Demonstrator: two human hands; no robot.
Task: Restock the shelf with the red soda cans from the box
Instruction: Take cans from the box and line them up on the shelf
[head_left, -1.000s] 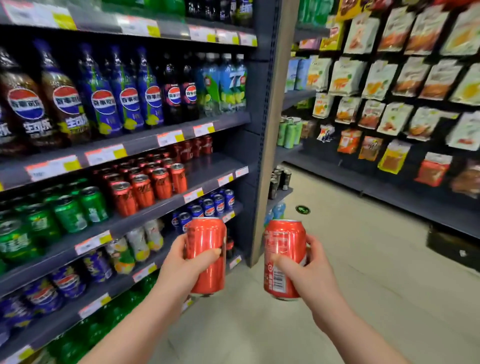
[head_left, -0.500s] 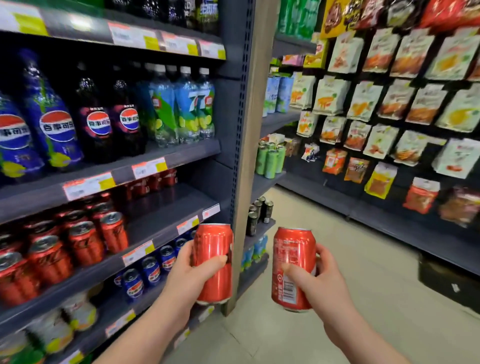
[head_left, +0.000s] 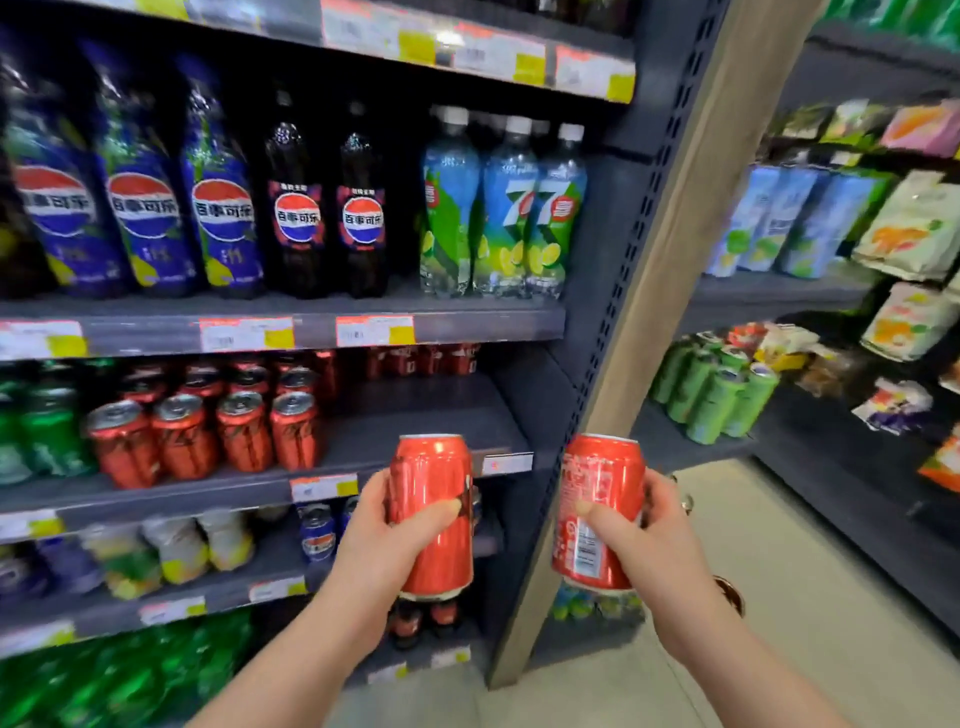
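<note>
Just right of the shelved red cans (four in the front row, more blurred behind), the middle shelf lies bare as far as the dark perforated upright. The left hand curls round one red soda can and the right hand round a second can, thumbs across the fronts. Both cans are roughly upright, apart from each other, just before that shelf's front edge.

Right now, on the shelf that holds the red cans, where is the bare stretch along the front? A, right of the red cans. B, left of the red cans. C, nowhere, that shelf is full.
A: the shelved red cans stand in a block with bare shelf to the right of their front row, while green cans fill the space on their left.
</note>
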